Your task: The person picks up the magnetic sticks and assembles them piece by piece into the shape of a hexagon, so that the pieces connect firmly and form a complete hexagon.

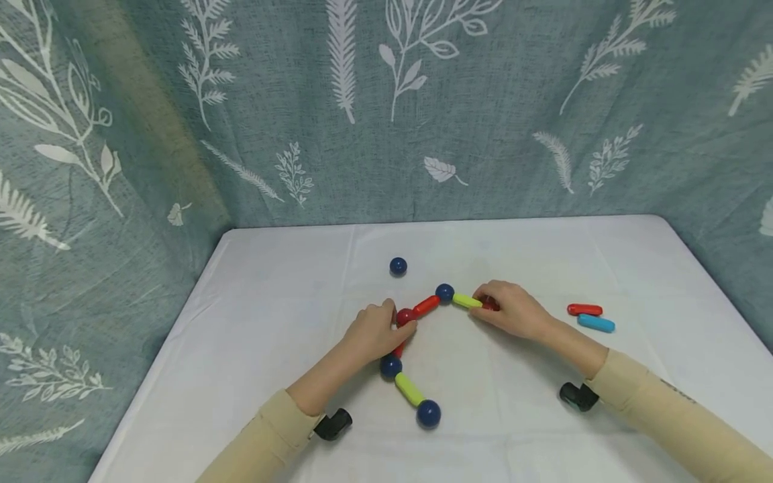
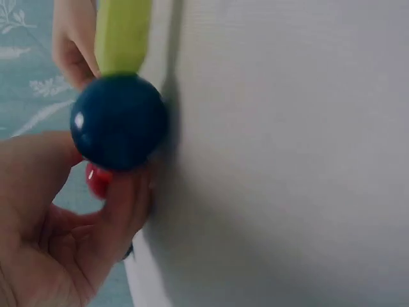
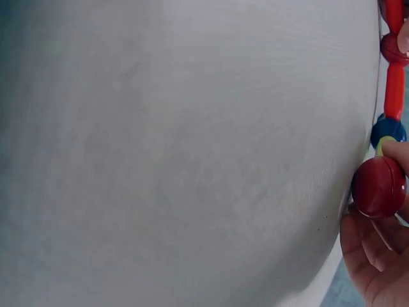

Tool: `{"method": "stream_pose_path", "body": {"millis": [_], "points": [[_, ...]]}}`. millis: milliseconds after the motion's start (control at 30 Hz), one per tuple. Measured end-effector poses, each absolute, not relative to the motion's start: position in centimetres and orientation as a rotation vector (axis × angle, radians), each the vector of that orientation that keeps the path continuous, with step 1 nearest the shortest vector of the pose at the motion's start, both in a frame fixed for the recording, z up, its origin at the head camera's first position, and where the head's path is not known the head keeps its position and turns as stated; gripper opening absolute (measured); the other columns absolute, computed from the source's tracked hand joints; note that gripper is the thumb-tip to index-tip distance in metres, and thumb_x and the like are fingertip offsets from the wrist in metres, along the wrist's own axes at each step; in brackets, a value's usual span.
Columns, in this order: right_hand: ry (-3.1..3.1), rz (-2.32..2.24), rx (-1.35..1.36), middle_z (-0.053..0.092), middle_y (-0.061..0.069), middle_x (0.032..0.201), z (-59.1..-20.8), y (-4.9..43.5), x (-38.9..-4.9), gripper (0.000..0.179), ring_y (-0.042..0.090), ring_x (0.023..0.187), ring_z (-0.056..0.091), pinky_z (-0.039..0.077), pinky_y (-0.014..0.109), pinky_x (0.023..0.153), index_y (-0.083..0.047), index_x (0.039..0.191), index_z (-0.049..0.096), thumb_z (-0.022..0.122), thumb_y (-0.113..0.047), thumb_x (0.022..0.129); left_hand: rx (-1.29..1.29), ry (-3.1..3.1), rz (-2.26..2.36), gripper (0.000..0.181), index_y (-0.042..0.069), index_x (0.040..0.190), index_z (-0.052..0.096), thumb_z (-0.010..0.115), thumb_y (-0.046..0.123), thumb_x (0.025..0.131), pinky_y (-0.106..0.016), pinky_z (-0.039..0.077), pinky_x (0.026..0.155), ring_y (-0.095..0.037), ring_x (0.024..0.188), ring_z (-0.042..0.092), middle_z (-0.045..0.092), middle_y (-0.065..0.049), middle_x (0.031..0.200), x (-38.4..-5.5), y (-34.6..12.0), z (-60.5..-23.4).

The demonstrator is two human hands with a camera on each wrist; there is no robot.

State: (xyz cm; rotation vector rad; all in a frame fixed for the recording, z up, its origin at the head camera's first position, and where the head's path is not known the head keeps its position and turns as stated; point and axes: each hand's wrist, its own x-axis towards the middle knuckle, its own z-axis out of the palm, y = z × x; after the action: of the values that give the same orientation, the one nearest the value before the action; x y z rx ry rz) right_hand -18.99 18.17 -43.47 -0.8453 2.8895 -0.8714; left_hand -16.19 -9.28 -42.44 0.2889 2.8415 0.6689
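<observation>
Though head view half-hides red ball (image 3: 379, 187), plain from right wrist

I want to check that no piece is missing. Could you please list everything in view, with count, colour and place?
Dark blue balls: 4, dark blue, three in the chain, one loose behind
Red balls: 2, red, at the chain's middle and right end
Red sticks: 3, red, two in the chain, one loose at right
Green sticks: 2, yellow-green, near the chain's ends
Blue stick: 1, light blue, beside the loose red stick
Table: 1, white, underneath
Curtain: at least 1, grey-green, behind the table
Wrist cameras: 2, black, one on either side
Sleeves: 2, beige, lower left and lower right
Left hand: 1, bare, gripping the chain's middle
Right hand: 1, bare, gripping the chain's right end
</observation>
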Motion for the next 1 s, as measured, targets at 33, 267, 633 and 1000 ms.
{"method": "stream_pose_path", "body": {"millis": [33,267,633,1000], "points": [[2.893,-0.866,-0.855,0.062,-0.002,0.084,-43.5,18.2,-19.0,0.018,0.011,0.071,0.050,0.044,0.030,0.065,-0.006,0.100,0.070,0.073,-0.020,0.089,0.262,2.835,0.703,0.041,0.002,0.096,0.057,0.066,0.042,0.090,-0.023,0.035,0.043,-0.015,0.048,0.047,0.049,-0.004,0.059,-16.2,-9.3,-42.5],[2.868,-0.803,-0.837,0.064,0.000,0.093,-43.1,18.2,-19.2,0.028,0.014,0.079,0.053,0.047,0.031,0.071,-0.008,0.107,0.070,0.075,-0.026,0.087,0.517,2.989,0.628,0.058,-0.001,0.129,0.052,0.064,0.041,0.092,-0.030,0.049,0.054,-0.021,0.069,0.058,0.062,-0.013,0.092,-15.1,-9.9,-42.1],[2.860,-0.929,-0.796,0.061,-0.002,0.081,-43.0,18.4,-19.3,0.019,0.011,0.067,0.050,0.045,0.028,0.060,-0.005,0.098,0.070,0.075,-0.017,0.086,1.598,2.455,0.330,0.039,0.019,0.112,0.071,0.066,0.050,0.090,-0.008,0.035,0.071,-0.001,0.084,0.051,0.065,0.011,0.099,-11.4,-9.5,-41.2],[2.802,-0.981,-0.943,0.066,0.005,0.099,-43.2,16.6,-19.9,0.025,0.014,0.082,0.056,0.048,0.029,0.070,-0.004,0.107,0.069,0.074,-0.018,0.088,1.530,2.552,0.407,0.038,0.021,0.105,0.073,0.064,0.054,0.089,-0.010,0.029,0.052,0.005,0.067,0.043,0.060,0.016,0.082,-9.9,-5.7,-41.9]]}}
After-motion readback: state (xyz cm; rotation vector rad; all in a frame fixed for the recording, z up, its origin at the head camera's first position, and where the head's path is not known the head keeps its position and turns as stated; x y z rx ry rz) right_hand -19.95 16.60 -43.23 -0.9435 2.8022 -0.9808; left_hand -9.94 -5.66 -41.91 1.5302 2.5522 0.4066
